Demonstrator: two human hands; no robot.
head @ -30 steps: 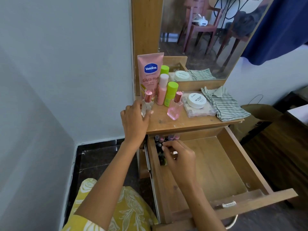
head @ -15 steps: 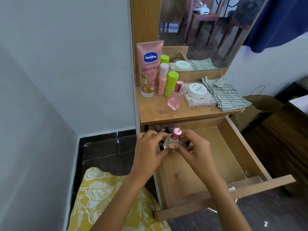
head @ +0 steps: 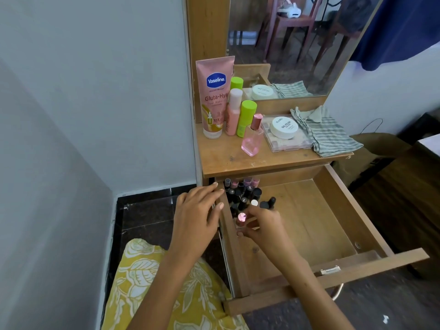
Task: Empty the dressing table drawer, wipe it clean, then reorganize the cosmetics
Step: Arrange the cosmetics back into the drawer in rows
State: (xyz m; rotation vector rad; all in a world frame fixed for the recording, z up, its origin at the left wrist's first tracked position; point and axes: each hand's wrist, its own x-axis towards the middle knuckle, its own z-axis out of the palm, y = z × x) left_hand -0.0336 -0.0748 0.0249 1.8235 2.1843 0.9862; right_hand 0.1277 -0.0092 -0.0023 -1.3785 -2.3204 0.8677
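Small bottle going into the drawer

The right hand (head: pixel 258 225) pinches a rose-capped bottle (head: pixel 241 219) upright inside the drawer (head: pixel 309 210), against its left wall, just in front of the dark lipsticks and polishes (head: pixel 245 194) crowded at its back-left corner. The left hand (head: pixel 200 215) hangs over that wall, fingers straight, holding nothing. Above the drawer, on the tabletop (head: pixel 238 160), stand the tube (head: pixel 214 96), the pink perfume (head: pixel 252 136) and the cloth (head: pixel 326 132). Risk, as I judge it: set down too close, the bottle could nudge the crowded pieces and topple them like skittles.
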